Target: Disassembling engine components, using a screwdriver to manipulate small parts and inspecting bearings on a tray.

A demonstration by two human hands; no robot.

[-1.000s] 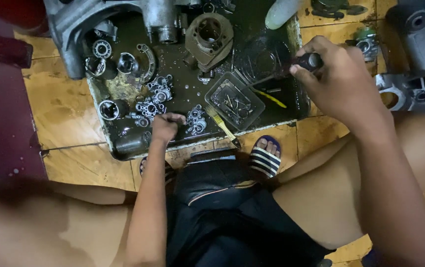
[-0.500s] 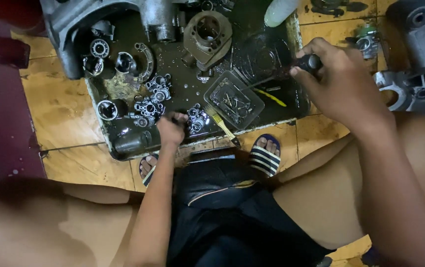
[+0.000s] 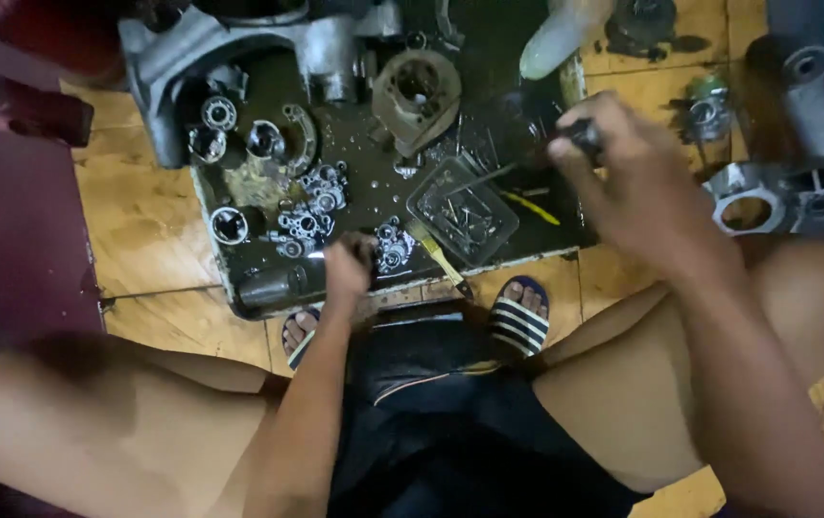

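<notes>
My left hand (image 3: 347, 270) is down at the near edge of a dark oily metal tray (image 3: 239, 278), fingers curled among small bearings and gears (image 3: 308, 216); whether it grips one I cannot tell. My right hand (image 3: 635, 182) is closed on a black-handled tool (image 3: 580, 134) whose thin shaft points left toward a clear square plastic dish (image 3: 462, 211) of small screws. A brownish engine cylinder (image 3: 417, 96) stands at the tray's back.
A grey engine casing (image 3: 182, 58) lies at the tray's far left. More grey engine parts (image 3: 796, 125) sit on the wooden floor at right. A pale bottle (image 3: 556, 38) leans at the back. My sandalled feet (image 3: 517, 312) rest against the tray's near side.
My left hand has slid a little right along the tray's near edge and curled tighter over the small parts. The right hand with the tool has stayed roughly where it was.
</notes>
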